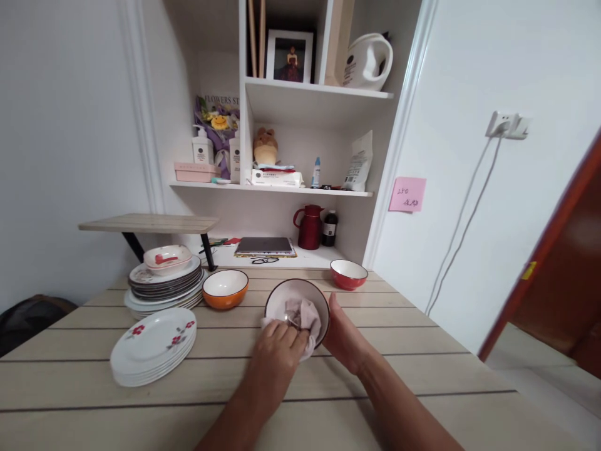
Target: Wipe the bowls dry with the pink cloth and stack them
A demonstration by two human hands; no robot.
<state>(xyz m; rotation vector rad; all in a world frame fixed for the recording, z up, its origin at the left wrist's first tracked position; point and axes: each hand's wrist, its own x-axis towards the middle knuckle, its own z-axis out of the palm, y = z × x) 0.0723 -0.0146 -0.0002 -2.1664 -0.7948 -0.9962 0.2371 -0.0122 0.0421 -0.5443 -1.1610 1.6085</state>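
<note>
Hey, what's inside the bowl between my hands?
Inside the bowl is a crumpled pale cloth, with your left hand on it; some bare white inside shows too. Whatever the cloth and that hand cover can't be seen.

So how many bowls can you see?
4: a dark-rimmed bowl held in the right hand, an orange bowl left of it, a red bowl farther back, and a patterned bowl on the taller plate stack. Others may be hidden.
</note>
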